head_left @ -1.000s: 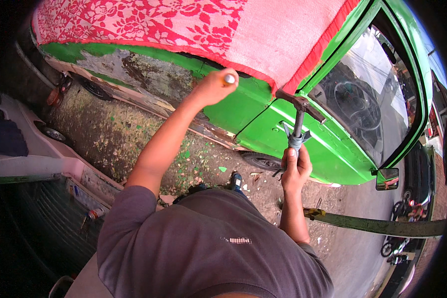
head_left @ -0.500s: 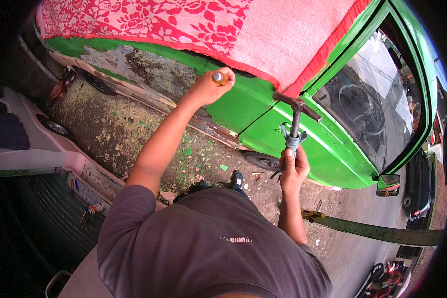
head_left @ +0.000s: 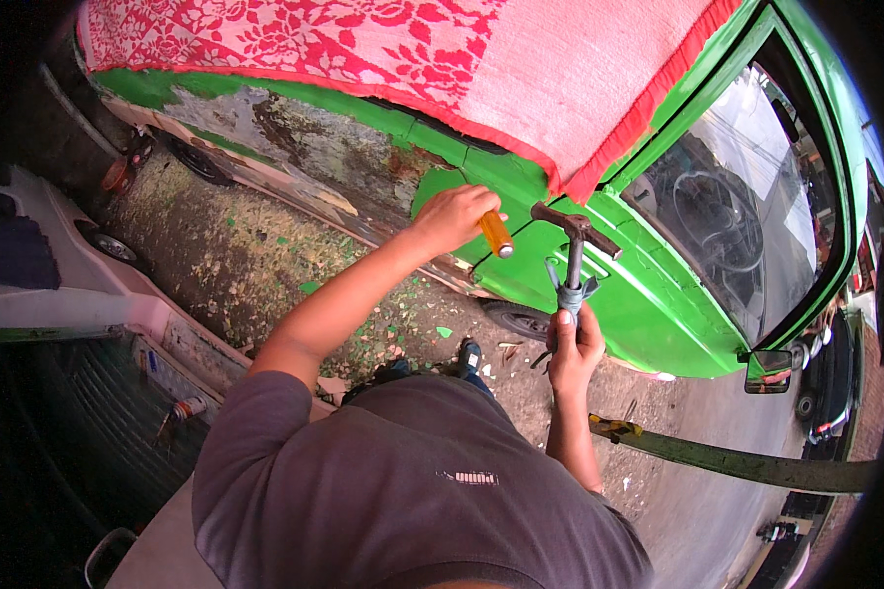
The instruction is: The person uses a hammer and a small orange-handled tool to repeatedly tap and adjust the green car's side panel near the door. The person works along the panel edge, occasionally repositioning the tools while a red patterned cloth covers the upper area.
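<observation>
My left hand [head_left: 458, 216] grips a tool by its translucent orange handle [head_left: 494, 230], metal-capped end pointing down-right, against the green vehicle's side; its working end is hidden. My right hand [head_left: 574, 348] holds a hammer [head_left: 574, 228] by a handle wrapped in grey strips, its dark head raised just right of the orange handle. Behind both is the green door [head_left: 658, 316], and left of it a body panel [head_left: 295, 133] with flaking paint and rusty, grey patches. A red and pink floral cloth [head_left: 383, 44] drapes over the vehicle above them.
A pale vehicle with a dark ridged bed [head_left: 79, 422] stands behind at left. A long metal bar [head_left: 727, 461] extends at right near my elbow. The side mirror [head_left: 768, 371] juts from the door. Paint flakes litter the ground [head_left: 226, 245]; parked vehicles line the far right.
My left hand has moved right and down with the orange-handled tool, which is now angled down-right toward the hammer. My right hand and hammer have shifted slightly down and left.
</observation>
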Tool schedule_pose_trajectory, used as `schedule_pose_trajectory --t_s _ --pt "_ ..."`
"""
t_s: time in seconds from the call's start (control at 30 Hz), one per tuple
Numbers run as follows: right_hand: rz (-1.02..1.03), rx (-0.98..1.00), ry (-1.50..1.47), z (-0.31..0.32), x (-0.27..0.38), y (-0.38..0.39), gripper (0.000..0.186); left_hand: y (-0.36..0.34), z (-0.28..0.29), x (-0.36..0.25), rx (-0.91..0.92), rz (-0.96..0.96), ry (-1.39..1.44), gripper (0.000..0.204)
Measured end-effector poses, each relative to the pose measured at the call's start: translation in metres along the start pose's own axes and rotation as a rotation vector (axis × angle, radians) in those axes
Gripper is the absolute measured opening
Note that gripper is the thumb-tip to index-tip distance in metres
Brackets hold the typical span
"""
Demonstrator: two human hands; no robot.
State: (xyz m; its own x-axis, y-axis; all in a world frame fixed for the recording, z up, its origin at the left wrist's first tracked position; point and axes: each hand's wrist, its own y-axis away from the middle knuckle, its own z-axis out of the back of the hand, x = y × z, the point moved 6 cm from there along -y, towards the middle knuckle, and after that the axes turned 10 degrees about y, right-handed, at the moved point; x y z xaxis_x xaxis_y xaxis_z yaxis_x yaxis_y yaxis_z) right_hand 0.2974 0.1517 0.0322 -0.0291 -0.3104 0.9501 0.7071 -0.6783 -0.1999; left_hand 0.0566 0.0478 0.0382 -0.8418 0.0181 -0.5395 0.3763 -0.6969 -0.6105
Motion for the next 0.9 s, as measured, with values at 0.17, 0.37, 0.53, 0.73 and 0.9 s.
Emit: schedule_pose_trajectory --t_s 0.17,0.37,0.53,0.73,0.9 --pt "-0.043 -0.016 0.007 0.009 0.001 0.003 0.026 -0.001 -0.006 0.001 -0.025 -0.008 -0.029 0.024" --pt "-0.031 -0.044 0.005 0.015 0.000 0.002 0.025 -0.004 -0.003 0.000 -0.008 0.014 -0.010 0.025" --pt "0.001 -0.016 0.057 0.015 -0.006 0.003 0.025 -0.010 0.001 0.000 0.000 0.048 -0.016 0.023" --pt "0.041 0.008 0.046 0.017 -0.010 0.011 0.026 -0.013 -0.001 -0.003 -0.021 0.068 -0.021 0.021" --pt "0.013 0.012 0.054 0.023 -0.015 0.008 0.027 -0.012 -0.005 0.000 -0.024 0.066 -0.022 0.021"
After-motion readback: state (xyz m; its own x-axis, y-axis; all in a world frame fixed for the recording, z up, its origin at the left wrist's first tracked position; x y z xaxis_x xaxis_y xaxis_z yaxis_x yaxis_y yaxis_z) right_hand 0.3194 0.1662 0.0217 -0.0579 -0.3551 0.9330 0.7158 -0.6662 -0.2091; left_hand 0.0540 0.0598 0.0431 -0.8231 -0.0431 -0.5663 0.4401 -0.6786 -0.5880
